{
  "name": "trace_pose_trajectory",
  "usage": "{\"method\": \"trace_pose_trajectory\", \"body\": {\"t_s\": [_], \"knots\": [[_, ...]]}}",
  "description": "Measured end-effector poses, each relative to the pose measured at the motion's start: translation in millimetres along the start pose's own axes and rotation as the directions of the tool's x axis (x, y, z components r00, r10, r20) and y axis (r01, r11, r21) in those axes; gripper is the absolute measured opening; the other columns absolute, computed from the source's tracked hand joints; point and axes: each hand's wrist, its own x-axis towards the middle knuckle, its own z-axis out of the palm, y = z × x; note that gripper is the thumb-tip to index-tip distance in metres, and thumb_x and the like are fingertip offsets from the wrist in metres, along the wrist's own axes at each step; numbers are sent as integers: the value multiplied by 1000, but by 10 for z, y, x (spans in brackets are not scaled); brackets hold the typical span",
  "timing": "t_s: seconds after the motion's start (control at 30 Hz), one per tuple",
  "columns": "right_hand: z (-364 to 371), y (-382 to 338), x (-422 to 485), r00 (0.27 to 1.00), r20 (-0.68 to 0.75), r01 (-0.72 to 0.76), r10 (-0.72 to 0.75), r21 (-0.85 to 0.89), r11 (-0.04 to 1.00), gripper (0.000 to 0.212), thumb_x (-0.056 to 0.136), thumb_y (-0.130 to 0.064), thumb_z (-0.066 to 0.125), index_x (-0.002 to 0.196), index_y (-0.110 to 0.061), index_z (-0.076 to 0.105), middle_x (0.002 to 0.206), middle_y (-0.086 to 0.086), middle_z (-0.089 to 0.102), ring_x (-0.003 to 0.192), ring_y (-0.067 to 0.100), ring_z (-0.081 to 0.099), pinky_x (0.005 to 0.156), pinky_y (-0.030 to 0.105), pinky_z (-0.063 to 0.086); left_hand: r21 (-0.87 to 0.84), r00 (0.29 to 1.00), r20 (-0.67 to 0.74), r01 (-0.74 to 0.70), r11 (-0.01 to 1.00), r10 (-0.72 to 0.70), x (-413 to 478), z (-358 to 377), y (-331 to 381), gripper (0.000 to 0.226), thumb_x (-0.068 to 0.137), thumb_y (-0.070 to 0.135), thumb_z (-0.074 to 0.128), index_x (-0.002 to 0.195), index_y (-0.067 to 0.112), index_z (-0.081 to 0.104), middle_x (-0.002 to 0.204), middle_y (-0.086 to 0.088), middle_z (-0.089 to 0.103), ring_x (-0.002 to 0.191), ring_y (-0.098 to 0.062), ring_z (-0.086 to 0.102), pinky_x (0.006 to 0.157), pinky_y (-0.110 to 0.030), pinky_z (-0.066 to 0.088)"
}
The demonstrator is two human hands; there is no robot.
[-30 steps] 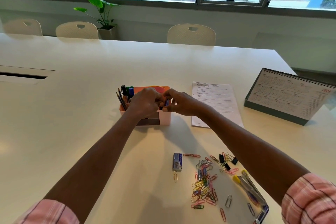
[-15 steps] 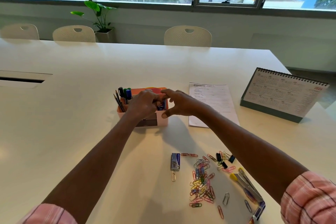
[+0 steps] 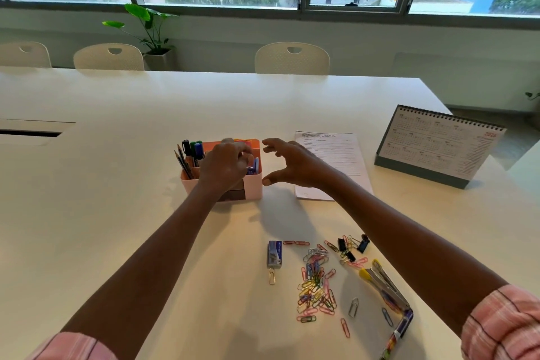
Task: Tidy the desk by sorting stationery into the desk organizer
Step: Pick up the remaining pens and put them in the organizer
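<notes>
The pink and orange desk organizer [image 3: 252, 187] stands mid-table, with markers and pencils [image 3: 191, 153] upright in its left compartment. My left hand [image 3: 225, 168] is over the organizer, fingers curled on a small blue item [image 3: 254, 166] in the right compartment. My right hand [image 3: 293, 165] hovers just right of the organizer, fingers spread and holding nothing. Nearer to me lie a pile of coloured paper clips [image 3: 317, 286], a small blue staple box [image 3: 274, 254], black binder clips [image 3: 352, 247] and a bundle of pens [image 3: 385, 292].
A printed sheet [image 3: 339, 155] lies right of the organizer, under my right wrist. A desk calendar [image 3: 438, 146] stands at the far right. White chairs [image 3: 292, 58] and a potted plant [image 3: 152, 35] line the table's far side. A cable slot [image 3: 29, 133] sits at the left.
My two hands were together over the organizer's right compartment. The right hand has let go and drawn away to the right, opening; the left hand stays at the compartment.
</notes>
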Motion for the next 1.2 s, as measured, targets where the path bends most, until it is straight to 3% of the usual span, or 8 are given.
{"method": "trace_pose_trajectory", "body": {"t_s": [0.1,0.23,0.43,0.63,0.83,0.97,1.07,1.2], "knots": [[-38,30,-175,1000,-25,-13,14,46,999,98,81,-44,88,160,-21,36,154,5,54,137,23,52,98,33,49,-101,991,-130,-55,993,41,-89,-23,202,21,101,18,67,120,20,77,111,-3,77,93,-17,71,71,-30,60],[-108,135,-539,998,-11,-57,58,107,993,91,82,-52,84,158,-25,41,150,1,57,131,17,55,104,37,52,-279,989,-129,-107,954,73,-356,-24,516,25,100,21,69,124,23,75,105,1,77,81,-12,68,69,-31,62],[-220,397,-1258,989,-31,-139,145,145,980,78,86,-55,78,152,-23,49,147,-1,57,129,15,56,101,36,55,-349,999,-6,-40,936,40,-898,194,893,31,99,37,69,129,28,70,104,6,74,81,-2,67,67,-29,62],[-302,540,-2044,956,-66,-254,287,309,917,71,86,-62,70,144,-23,59,143,-4,63,128,12,60,103,36,55,-425,966,245,30,905,83,-1343,383,1303,35,88,32,63,122,37,71,109,15,69,92,-2,65,79,-40,63],[-297,527,-2707,906,-85,-332,414,464,822,57,91,-56,65,139,-24,65,128,-15,70,115,-2,66,98,21,56,-389,921,348,-27,921,173,-1755,613,1764,16,94,41,66,109,37,70,96,17,68,83,0,63,74,-38,62],[-277,533,-3021,864,-165,-333,475,520,786,36,97,-46,65,127,-26,72,114,-15,76,101,-3,70,79,14,55,-262,880,442,-59,963,174,-2016,739,2086,20,94,53,66,99,34,68,88,16,68,80,-4,64,74,-35,59],[-259,556,-3224,824,-211,-356,526,529,770,30,98,-44,66,123,-28,74,108,-15,78,100,2,72,79,22,60,-178,854,497,-76,981,156,-2252,833,2273,30,89,64,67,94,35,65,92,16,65,86,-8,61,73,-32,53],[-259,605,-3489,790,-197,-405,580,543,736,25,99,-36,70,121,-26,74,106,-10,80,98,12,76,85,36,64,-122,845,512,-103,987,152,-2467,964,2368,36,88,62,73,108,32,66,108,10,70,94,-13,63,78,-35,55]]}}
